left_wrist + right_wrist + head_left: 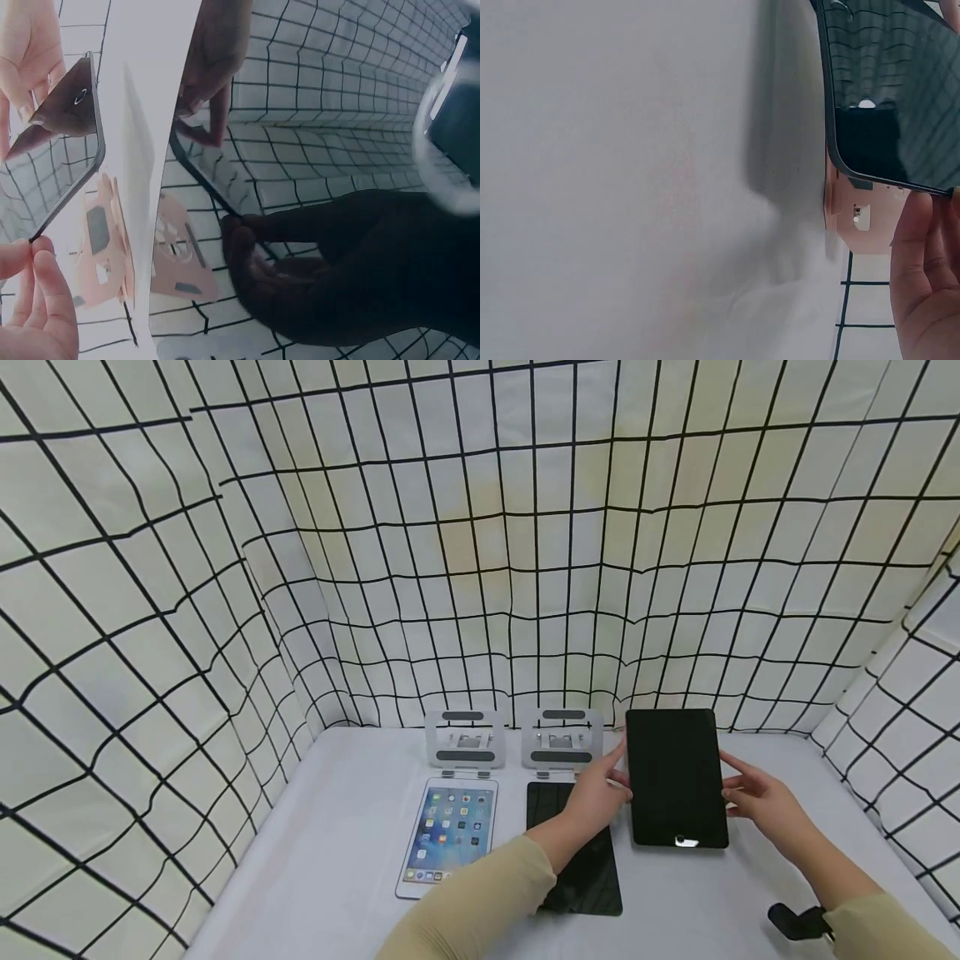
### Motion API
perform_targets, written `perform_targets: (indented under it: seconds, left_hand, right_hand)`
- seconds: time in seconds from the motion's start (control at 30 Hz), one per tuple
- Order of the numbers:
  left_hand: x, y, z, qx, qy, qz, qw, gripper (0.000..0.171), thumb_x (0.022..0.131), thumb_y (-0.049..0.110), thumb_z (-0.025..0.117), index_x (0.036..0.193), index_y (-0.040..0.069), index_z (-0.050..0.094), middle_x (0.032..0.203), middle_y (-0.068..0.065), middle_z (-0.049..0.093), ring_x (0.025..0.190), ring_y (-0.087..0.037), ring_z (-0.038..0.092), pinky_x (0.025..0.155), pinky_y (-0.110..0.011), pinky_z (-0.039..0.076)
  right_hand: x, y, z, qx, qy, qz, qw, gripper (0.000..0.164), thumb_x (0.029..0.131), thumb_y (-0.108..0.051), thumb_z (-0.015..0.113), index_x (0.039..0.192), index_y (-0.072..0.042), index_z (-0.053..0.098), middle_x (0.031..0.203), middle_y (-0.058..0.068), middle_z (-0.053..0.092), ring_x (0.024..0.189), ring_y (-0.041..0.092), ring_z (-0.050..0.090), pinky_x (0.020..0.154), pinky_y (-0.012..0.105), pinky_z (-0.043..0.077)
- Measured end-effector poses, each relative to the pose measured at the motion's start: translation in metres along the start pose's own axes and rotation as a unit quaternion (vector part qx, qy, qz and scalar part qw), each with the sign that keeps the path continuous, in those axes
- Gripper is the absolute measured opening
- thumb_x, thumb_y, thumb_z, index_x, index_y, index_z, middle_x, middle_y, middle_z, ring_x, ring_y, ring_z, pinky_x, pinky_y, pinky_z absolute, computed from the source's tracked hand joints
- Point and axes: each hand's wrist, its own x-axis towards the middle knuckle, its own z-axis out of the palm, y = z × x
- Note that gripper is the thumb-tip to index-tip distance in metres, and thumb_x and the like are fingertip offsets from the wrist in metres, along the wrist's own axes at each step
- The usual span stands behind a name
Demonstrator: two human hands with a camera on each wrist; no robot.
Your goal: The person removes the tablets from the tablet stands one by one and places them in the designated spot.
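Note:
Both hands hold up a black tablet (675, 777) at the right of the table, its dark screen facing the head camera and its home button at the lower edge. My left hand (596, 793) pinches its left edge; the fingers (46, 281) show close up in the left wrist view. On the opposite edge, my right hand (761, 797) pinches with thumb and fingers, seen from below in the right wrist view. Behind the held tablet is a pink stand (866, 217), mostly hidden in the head view. Under my left forearm lies a second dark tablet (577, 877), flat and partly covered.
A white tablet (450, 835) with a lit home screen lies left of the dark one. Two pale folding stands (465, 739) stand behind these tablets, side by side. White cloth walls (555, 593) with a black grid enclose the table (315, 852) at back and sides.

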Motion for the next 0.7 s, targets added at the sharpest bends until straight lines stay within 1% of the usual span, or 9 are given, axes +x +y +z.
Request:
perform_targets:
  seconds: [0.13, 0.33, 0.5, 0.6, 0.7]
  left_hand:
    - [-0.005, 0.000, 0.005, 0.009, -0.003, -0.022, 0.9997, 0.083, 0.085, -0.005, 0.070, 0.148, 0.042, 0.043, 0.086, 0.007, 0.061, 0.058, -0.009, 0.050, 0.053, -0.024, 0.041]
    - [-0.011, -0.002, 0.011, 0.013, -0.012, -0.038, 0.9991, 0.082, 0.082, -0.006, 0.072, 0.149, 0.035, 0.046, 0.079, 0.005, 0.059, 0.059, -0.012, 0.052, 0.053, -0.025, 0.043]
    - [-0.016, -0.009, 0.016, -0.002, -0.021, -0.060, 0.9979, 0.081, 0.081, -0.008, 0.073, 0.148, 0.030, 0.048, 0.075, 0.003, 0.059, 0.060, -0.012, 0.057, 0.055, -0.025, 0.047]
    - [-0.021, -0.013, 0.019, -0.012, -0.029, -0.073, 0.9969, 0.079, 0.081, -0.010, 0.073, 0.147, 0.027, 0.049, 0.072, 0.001, 0.060, 0.058, -0.012, 0.059, 0.054, -0.025, 0.048]
    - [-0.025, -0.014, 0.021, -0.018, -0.037, -0.084, 0.9956, 0.079, 0.080, -0.010, 0.073, 0.147, 0.025, 0.050, 0.070, 0.000, 0.061, 0.056, -0.014, 0.059, 0.052, -0.026, 0.048]
  right_hand:
    - [-0.005, 0.004, -0.002, 0.013, -0.019, 0.022, 0.999, 0.067, 0.101, -0.009, 0.055, 0.157, -0.005, 0.019, 0.119, 0.024, 0.056, 0.093, 0.013, 0.062, 0.078, 0.029, 0.057]
    - [-0.013, 0.011, -0.005, 0.017, -0.045, 0.061, 0.997, 0.067, 0.102, -0.011, 0.053, 0.158, -0.006, 0.017, 0.119, 0.022, 0.056, 0.100, 0.023, 0.061, 0.080, 0.034, 0.057]
    - [-0.018, 0.018, -0.007, 0.035, -0.066, 0.096, 0.993, 0.067, 0.102, -0.009, 0.053, 0.158, -0.004, 0.016, 0.116, 0.017, 0.058, 0.098, 0.021, 0.062, 0.080, 0.034, 0.057]
    - [-0.022, 0.021, -0.007, 0.049, -0.077, 0.116, 0.989, 0.068, 0.100, -0.008, 0.055, 0.157, -0.002, 0.017, 0.112, 0.013, 0.061, 0.096, 0.020, 0.062, 0.080, 0.035, 0.056]
    - [-0.025, 0.024, -0.007, 0.058, -0.088, 0.132, 0.986, 0.071, 0.099, -0.010, 0.059, 0.156, 0.000, 0.018, 0.109, 0.011, 0.064, 0.095, 0.020, 0.063, 0.079, 0.036, 0.056]
